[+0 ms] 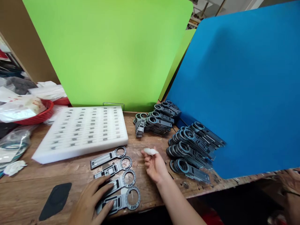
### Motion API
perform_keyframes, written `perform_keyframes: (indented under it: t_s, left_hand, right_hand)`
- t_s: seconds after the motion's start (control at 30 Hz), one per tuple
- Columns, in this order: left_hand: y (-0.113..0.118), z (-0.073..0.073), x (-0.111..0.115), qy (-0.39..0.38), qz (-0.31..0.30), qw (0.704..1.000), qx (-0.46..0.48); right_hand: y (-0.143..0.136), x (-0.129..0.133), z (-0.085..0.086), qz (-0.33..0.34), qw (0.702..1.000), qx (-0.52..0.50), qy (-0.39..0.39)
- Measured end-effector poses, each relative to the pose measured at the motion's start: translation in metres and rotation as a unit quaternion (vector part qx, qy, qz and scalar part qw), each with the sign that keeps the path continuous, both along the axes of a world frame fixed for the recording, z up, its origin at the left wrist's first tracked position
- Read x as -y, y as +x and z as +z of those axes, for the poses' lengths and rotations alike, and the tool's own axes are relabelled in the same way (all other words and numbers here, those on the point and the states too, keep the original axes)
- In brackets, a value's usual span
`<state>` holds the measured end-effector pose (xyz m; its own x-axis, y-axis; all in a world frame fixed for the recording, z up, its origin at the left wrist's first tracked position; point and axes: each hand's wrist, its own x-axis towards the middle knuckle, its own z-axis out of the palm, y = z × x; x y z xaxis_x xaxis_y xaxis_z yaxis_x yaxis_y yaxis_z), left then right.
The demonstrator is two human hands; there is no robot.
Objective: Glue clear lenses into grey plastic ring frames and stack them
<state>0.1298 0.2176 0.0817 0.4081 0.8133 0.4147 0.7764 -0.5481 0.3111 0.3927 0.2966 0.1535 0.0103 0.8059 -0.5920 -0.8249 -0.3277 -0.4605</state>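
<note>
Four flat grey parts, each with a ring at one end, lie in a column on the wooden table, the nearest grey part (132, 198) by the front edge. My left hand (90, 200) rests with spread fingers over the left ends of the lower ones, fingertips touching them. To the right of the rings is my right hand (153, 167), palm turned left and fingers curled. A small white piece (150, 152) lies along its uppermost digit; whether it is worn or held I cannot tell. Anything inside the curled fingers is hidden.
A white foam block (86, 145) with rows of small dark pieces stands behind. Stacks of similar grey parts (185, 147) sit at right, others (159, 118) at the back. A black pad (56, 200) lies at left. Green (107, 56) and blue (248, 93) boards rise behind.
</note>
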Motion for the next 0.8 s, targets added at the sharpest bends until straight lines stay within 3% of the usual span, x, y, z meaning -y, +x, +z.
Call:
perform_keyframes:
  t_s: [0.1, 0.27, 0.5, 0.8]
  left_hand:
    - [0.003, 0.002, 0.0, -0.006, -0.004, 1.0, 0.003]
    - [0.014, 0.005, 0.003, -0.022, -0.011, 1.0, 0.0]
    - [0.024, 0.022, 0.018, -0.116, 0.015, 0.993, -0.014]
    - [0.03, 0.018, 0.02, -0.143, 0.006, 0.99, -0.003]
  right_hand:
    - [-0.013, 0.015, -0.003, 0.047, 0.997, 0.044, 0.041]
    - [-0.017, 0.025, -0.016, 0.068, 0.992, 0.09, 0.059]
    - [-0.021, 0.047, -0.032, 0.11, 0.985, 0.111, 0.078]
    - [-0.037, 0.068, -0.038, 0.219, 0.895, 0.339, 0.189]
